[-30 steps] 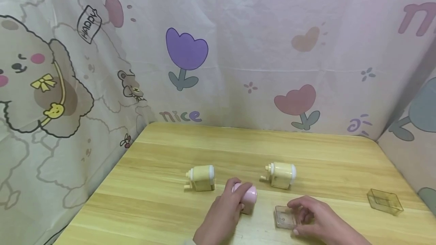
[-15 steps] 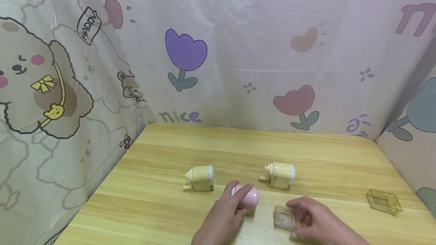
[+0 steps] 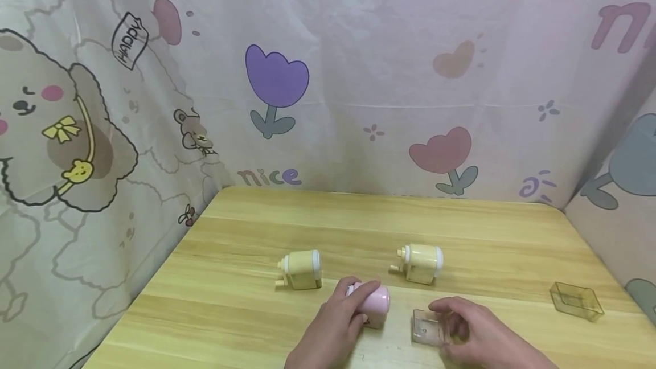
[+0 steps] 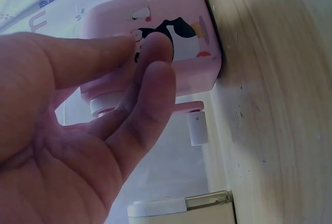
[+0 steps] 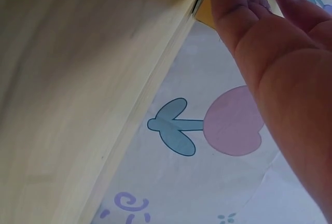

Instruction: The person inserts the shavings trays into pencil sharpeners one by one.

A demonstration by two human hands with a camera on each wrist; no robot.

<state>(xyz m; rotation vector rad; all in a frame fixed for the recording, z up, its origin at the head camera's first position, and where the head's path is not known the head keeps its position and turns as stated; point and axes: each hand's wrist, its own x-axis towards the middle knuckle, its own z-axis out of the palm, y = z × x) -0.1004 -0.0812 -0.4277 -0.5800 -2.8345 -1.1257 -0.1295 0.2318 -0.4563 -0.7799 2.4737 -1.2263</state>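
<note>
Pink sharpener: at the near middle of the bench, under the left hand; I see the sharpener to the left of the clear tray, near it but apart.
Left hand: I find the hand curled over the sharpener, thumb on the near side, fingers over the top; it grips the body.
Clear tray: the tray lies low on the bench, its right end hidden from me by the right hand.
Right hand: the hand has fingers and thumb bent about the tray's right end, in what I judge a light pinch.
Deciding relation: I take it to be the short gap between sharpener and tray, running left to right; the left hand is nearer the sharpener, the right nearer the tray.
Sharpener's long axis: roughly crosswise, its plain end toward the tray; in the left wrist view I place the crank at the opposite end.
Base: I cannot tell whether it bears fully on the bench.
Yellow sharpeners: left one beyond the left hand; right one beyond the tray.
Yellow tray: the tray rests well apart, to the right.
</note>
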